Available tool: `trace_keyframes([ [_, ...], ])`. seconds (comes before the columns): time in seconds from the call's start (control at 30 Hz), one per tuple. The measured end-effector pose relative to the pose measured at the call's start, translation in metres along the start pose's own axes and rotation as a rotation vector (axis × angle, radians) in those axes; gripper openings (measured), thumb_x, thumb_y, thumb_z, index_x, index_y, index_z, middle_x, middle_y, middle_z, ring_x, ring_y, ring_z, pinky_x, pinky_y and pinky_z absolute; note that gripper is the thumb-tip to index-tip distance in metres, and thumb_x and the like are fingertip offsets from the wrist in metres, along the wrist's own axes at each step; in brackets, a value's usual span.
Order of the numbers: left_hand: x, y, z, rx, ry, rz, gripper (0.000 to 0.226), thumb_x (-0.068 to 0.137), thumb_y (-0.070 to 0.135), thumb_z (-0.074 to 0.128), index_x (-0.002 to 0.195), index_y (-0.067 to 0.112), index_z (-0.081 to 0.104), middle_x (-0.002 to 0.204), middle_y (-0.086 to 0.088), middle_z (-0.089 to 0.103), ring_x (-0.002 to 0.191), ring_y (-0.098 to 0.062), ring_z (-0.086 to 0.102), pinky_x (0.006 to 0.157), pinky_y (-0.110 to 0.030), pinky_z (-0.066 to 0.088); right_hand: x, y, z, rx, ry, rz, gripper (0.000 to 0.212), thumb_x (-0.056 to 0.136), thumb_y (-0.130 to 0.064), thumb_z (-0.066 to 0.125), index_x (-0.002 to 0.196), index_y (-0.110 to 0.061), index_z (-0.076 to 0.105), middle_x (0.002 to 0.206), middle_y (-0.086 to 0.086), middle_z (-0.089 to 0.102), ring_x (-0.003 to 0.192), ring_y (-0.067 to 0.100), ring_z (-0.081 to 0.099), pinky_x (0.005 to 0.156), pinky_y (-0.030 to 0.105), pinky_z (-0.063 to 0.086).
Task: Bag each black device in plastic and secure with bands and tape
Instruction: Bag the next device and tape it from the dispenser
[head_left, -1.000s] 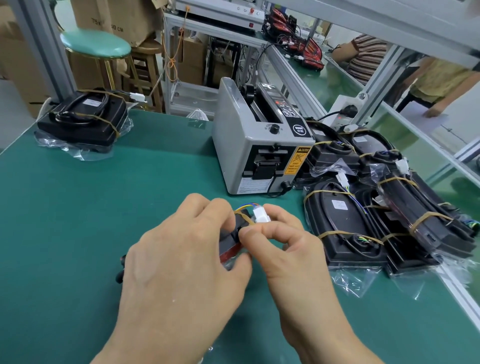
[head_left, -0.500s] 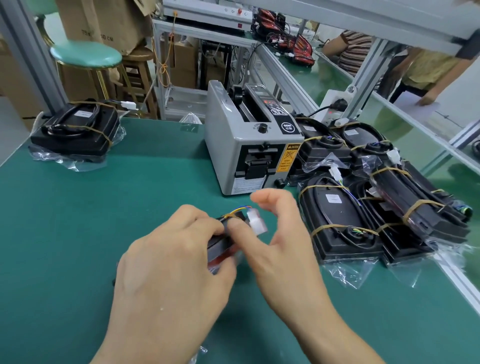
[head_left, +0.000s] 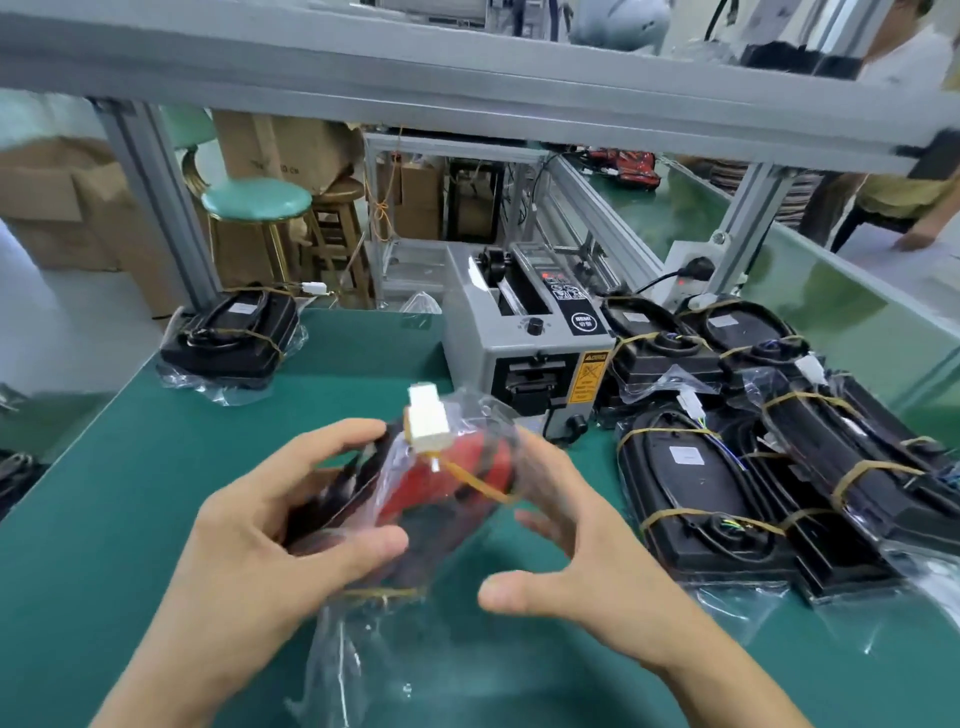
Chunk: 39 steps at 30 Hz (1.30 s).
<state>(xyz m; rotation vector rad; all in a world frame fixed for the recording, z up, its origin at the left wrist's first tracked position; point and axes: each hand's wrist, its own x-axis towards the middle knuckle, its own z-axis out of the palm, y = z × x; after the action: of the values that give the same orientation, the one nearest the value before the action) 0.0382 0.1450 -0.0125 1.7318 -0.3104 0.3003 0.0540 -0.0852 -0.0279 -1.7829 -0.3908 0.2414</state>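
Clear plastic bag (head_left: 363, 639) wraps the black-and-red device (head_left: 441, 488) my left hand (head_left: 270, 535) grips; at three o'clock, my right hand (head_left: 582, 561) stays spread.

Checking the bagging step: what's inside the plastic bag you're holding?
Inside the plastic bag: a black device with a red face, yellow rubber band across it. The white connector pokes up. The left hand covers its left end.

We see glossy clear plastic bag (head_left: 358, 644), matt green table mat (head_left: 130, 493), brushed metal frame (head_left: 467, 67), wooden stool (head_left: 337, 228).
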Motion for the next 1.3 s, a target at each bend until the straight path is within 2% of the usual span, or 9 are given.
trace_keyframes([
  [0.3,-0.011,-0.028,0.007,-0.535,0.075,-0.123,0.071,0.033,0.002,0.086,0.1,0.024,0.076,0.098,-0.002,0.074,0.089,-0.013,0.07,0.079,-0.024,0.056,-0.003,-0.02,0.011,0.012,0.177,-0.246,0.072,0.064,-0.012,0.082,0.121,-0.047,0.054,0.119,-0.008,0.066,0.109,0.016,0.064,0.098,0.035,0.048],
  [0.5,-0.003,-0.017,-0.004,-0.636,0.006,-0.126,0.071,0.03,0.022,0.095,0.098,0.017,0.076,0.093,-0.006,0.074,0.086,-0.017,0.069,0.08,-0.028,0.056,-0.005,-0.027,0.016,-0.009,0.189,-0.332,0.069,0.068,-0.008,0.081,0.123,-0.04,0.055,0.117,0.0,0.065,0.107,0.022,0.063,0.096,0.031,0.049],
  [0.67,-0.006,-0.015,0.015,-0.812,0.121,-0.231,0.064,0.041,0.043,0.096,0.093,0.012,0.076,0.09,-0.014,0.074,0.074,-0.021,0.072,0.065,-0.03,0.059,0.004,-0.042,0.034,0.181,0.156,-0.215,0.058,0.066,-0.07,0.071,0.115,-0.04,0.06,0.111,-0.004,0.069,0.1,0.017,0.068,0.086,0.027,0.055],
  [0.73,-0.009,-0.019,0.022,-0.816,0.179,-0.32,0.076,0.042,0.047,0.095,0.104,0.009,0.073,0.103,-0.02,0.072,0.084,-0.027,0.072,0.069,-0.036,0.059,0.015,-0.047,0.046,0.295,0.328,-0.16,0.042,0.086,-0.066,0.052,0.102,-0.033,0.071,0.099,-0.002,0.074,0.09,0.015,0.071,0.073,0.024,0.057],
  [0.83,-0.012,-0.019,0.005,-0.681,0.132,-0.391,0.092,0.041,0.055,0.092,0.12,0.015,0.065,0.121,-0.015,0.067,0.103,-0.029,0.068,0.084,-0.042,0.056,0.04,-0.044,0.056,0.536,0.389,0.069,0.04,0.099,-0.041,0.045,0.088,-0.022,0.078,0.088,0.005,0.076,0.08,0.021,0.073,0.063,0.029,0.059],
  [0.93,-0.017,-0.013,-0.022,-0.178,-0.082,-0.365,0.102,0.02,0.076,0.082,0.116,0.049,0.058,0.13,0.021,0.058,0.109,0.002,0.06,0.095,-0.013,0.044,0.068,-0.034,0.052,0.817,0.364,0.326,0.034,0.093,-0.036,0.057,0.072,-0.019,0.076,0.078,0.01,0.074,0.066,0.026,0.071,0.061,0.039,0.059],
  [1.03,-0.017,0.001,-0.039,0.12,-0.024,-0.433,0.069,0.019,0.068,0.078,0.086,0.073,0.059,0.099,0.035,0.067,0.084,0.015,0.063,0.071,0.002,0.042,0.103,-0.03,0.057,0.895,0.251,0.42,0.017,0.091,-0.029,0.061,0.095,-0.014,0.069,0.09,0.014,0.068,0.079,0.03,0.067,0.079,0.05,0.057],
  [1.17,0.003,-0.004,-0.045,0.099,0.417,-0.36,0.056,0.04,0.027,0.086,0.083,0.058,0.066,0.077,0.016,0.072,0.065,0.001,0.064,0.059,-0.011,0.046,0.133,-0.027,0.078,0.476,0.304,0.349,0.033,0.1,-0.044,0.039,0.092,-0.016,0.056,0.1,-0.001,0.064,0.097,0.021,0.062,0.097,0.04,0.046],
  [1.3,0.05,-0.021,-0.018,0.705,0.643,-0.072,0.057,0.067,0.016,0.081,0.119,0.028,0.061,0.11,0.008,0.064,0.105,-0.021,0.057,0.086,-0.031,0.043,0.137,-0.037,0.101,0.63,0.105,0.261,0.048,0.08,-0.059,0.058,0.113,-0.025,0.058,0.116,0.0,0.067,0.105,0.017,0.065,0.09,0.038,0.054],
])
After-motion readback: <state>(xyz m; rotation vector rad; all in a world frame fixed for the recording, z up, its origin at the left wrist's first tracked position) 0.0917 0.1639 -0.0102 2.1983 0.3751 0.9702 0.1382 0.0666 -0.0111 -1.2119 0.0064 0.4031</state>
